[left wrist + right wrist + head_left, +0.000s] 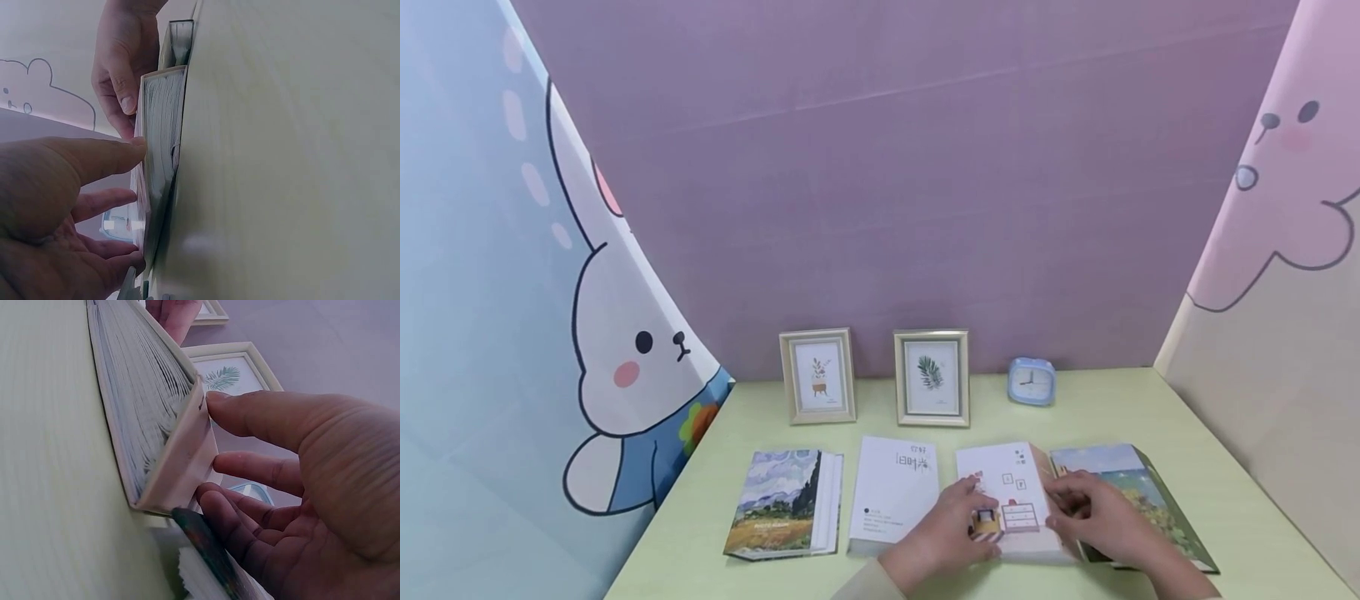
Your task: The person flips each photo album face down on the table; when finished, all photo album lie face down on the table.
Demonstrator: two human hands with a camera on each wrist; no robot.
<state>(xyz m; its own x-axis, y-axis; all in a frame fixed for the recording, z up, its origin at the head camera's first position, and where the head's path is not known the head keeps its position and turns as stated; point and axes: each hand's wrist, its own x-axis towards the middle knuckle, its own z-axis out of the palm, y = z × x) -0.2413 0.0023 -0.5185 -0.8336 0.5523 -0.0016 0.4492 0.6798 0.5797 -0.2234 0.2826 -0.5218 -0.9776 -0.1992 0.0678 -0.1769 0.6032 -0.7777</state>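
Observation:
A thick photo album with a white, furniture-printed cover [1021, 492] and a pinkish spine [181, 456] lies flat on the table, third from the left. My left hand [951, 525] rests on its left part, the thumb [112, 156] near the front cover edge and the fingers spread over the cover. At the spine side, my right hand [1101, 517] touches it with thumb [250, 415] and fingertips, fingers lightly bent. Page edges [164, 119] show along the front. Partly behind my right hand lies an album with a painted seaside cover [1112, 467].
Left of these lie a white album with dark lettering [895, 487] and a landscape-painting album [778, 500]. Along the back stand two picture frames [817, 375], one with a potted plant and one with a leaf, and a blue alarm clock [1032, 382].

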